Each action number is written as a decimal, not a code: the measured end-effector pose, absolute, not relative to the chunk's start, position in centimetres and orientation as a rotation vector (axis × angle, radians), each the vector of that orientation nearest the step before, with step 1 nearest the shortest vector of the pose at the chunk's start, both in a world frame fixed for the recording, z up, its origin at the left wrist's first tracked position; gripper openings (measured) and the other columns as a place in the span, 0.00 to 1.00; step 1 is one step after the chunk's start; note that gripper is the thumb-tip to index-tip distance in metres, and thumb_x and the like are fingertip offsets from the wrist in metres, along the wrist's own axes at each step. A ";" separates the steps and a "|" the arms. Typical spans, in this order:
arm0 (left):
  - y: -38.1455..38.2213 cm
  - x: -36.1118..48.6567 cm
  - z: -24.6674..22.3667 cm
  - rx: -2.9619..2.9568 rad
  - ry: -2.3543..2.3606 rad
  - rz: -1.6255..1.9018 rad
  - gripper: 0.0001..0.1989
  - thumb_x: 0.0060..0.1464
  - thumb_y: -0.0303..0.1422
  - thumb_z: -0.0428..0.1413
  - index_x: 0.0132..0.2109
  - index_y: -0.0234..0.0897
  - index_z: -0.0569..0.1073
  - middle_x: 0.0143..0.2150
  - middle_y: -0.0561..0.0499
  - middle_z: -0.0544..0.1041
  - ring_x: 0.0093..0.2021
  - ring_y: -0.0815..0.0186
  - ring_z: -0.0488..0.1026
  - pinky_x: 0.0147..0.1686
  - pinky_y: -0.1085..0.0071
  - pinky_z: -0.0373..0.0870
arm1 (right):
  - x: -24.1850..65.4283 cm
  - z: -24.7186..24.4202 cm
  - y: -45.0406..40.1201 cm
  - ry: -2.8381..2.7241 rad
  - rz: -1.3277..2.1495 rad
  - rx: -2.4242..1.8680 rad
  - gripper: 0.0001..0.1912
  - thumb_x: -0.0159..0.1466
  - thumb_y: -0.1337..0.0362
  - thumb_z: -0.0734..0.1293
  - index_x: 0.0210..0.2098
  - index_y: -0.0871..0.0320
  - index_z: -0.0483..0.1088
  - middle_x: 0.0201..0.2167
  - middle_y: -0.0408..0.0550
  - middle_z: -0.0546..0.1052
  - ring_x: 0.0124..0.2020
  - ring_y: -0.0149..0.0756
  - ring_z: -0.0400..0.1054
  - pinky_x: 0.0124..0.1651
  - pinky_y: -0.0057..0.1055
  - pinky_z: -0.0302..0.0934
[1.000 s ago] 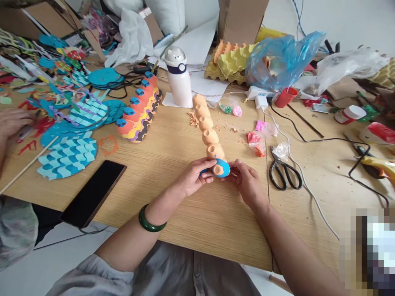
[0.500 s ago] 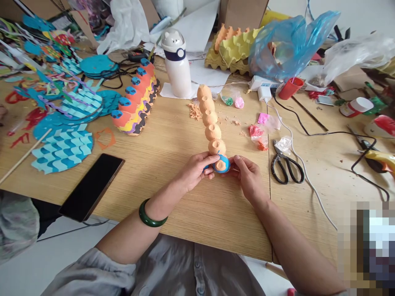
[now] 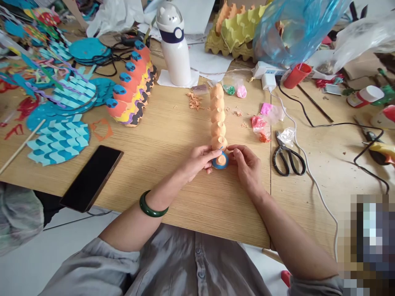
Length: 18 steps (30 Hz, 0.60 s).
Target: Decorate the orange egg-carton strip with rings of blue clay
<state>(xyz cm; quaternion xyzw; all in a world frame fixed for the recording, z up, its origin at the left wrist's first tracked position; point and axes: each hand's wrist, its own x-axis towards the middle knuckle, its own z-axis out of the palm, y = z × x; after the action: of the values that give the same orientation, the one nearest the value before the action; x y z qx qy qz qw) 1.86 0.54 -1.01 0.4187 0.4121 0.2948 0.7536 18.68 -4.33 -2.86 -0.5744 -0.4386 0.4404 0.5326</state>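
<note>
An orange egg-carton strip point(image 3: 218, 116), a row of bumpy cups, points away from me on the table. Blue clay point(image 3: 219, 165) covers its near cup, leaving a round orange patch in the middle. My left hand point(image 3: 199, 162) grips this near end from the left, thumb on top of the blue edge. On the right side, my right hand point(image 3: 247, 166) has its fingers curled, with thumb and index finger at the edge of the same cup. Its lower fingers are partly hidden. A dark green bangle point(image 3: 151, 206) circles my left wrist.
Left stand a painted egg-carton piece point(image 3: 132, 88), a blue scaly paper disc point(image 3: 60, 142) and a phone point(image 3: 92, 177). Scissors point(image 3: 288, 158), bagged clay point(image 3: 261, 122) and a white cable point(image 3: 308, 172) lie right. A white bottle point(image 3: 176, 57) and egg trays point(image 3: 237, 31) are behind.
The strip has swung so it runs straighter away from me, its far end shifting right. Both hands stay at the blue end; the whole view has shifted slightly.
</note>
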 end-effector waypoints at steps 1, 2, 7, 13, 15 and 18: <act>0.6 1.7 -1.0 0.954 0.934 0.614 0.20 0.51 0.46 0.68 0.37 0.33 0.75 0.26 0.57 0.69 0.19 0.78 0.56 0.18 0.76 0.59 | 18.6 -2.9 -4.3 -1.038 1.066 -1.366 0.22 0.66 0.41 0.70 0.41 0.54 0.76 0.32 0.45 0.80 0.34 0.36 0.76 0.40 0.36 0.75; 0.7 1.5 -1.1 1.015 0.976 0.583 0.20 0.52 0.47 0.67 0.36 0.34 0.75 0.25 0.57 0.67 0.19 0.77 0.56 0.18 0.75 0.59 | 18.5 -2.9 -4.3 -1.031 1.083 -1.359 0.22 0.65 0.41 0.70 0.41 0.55 0.76 0.33 0.46 0.80 0.34 0.36 0.76 0.39 0.36 0.75; 1.5 0.2 -1.3 1.613 1.289 0.581 0.23 0.57 0.54 0.61 0.34 0.36 0.78 0.20 0.58 0.64 0.20 0.72 0.59 0.22 0.71 0.55 | 18.1 -3.3 -4.4 -1.040 1.125 -1.336 0.24 0.65 0.39 0.69 0.40 0.55 0.76 0.36 0.48 0.81 0.34 0.36 0.77 0.39 0.37 0.77; 1.8 0.1 -0.1 1.374 1.371 1.031 0.23 0.54 0.54 0.64 0.38 0.36 0.82 0.26 0.54 0.71 0.26 0.71 0.64 0.28 0.72 0.61 | 18.2 -3.3 -4.5 -1.117 1.109 -1.357 0.21 0.67 0.43 0.68 0.37 0.56 0.76 0.33 0.49 0.81 0.34 0.38 0.78 0.38 0.37 0.77; 1.8 0.5 0.5 0.925 1.044 1.074 0.23 0.57 0.52 0.62 0.43 0.35 0.82 0.28 0.55 0.70 0.23 0.75 0.60 0.24 0.74 0.60 | 18.3 -3.1 -4.6 -1.241 0.961 -1.415 0.17 0.70 0.49 0.66 0.37 0.56 0.76 0.34 0.50 0.81 0.34 0.38 0.76 0.36 0.35 0.75; 1.7 1.2 0.9 0.491 0.741 1.021 0.15 0.59 0.40 0.61 0.43 0.30 0.82 0.33 0.51 0.76 0.30 0.75 0.71 0.33 0.77 0.71 | 18.6 -2.7 -4.9 -1.455 0.536 -1.397 0.10 0.73 0.60 0.64 0.42 0.55 0.77 0.40 0.52 0.80 0.39 0.39 0.74 0.35 0.35 0.72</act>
<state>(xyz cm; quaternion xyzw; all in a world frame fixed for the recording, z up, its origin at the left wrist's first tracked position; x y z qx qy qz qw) 1.22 1.70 0.95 0.2273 0.3429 0.4722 0.7796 18.63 -4.92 -2.72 -0.5783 -0.6026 0.2218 0.5033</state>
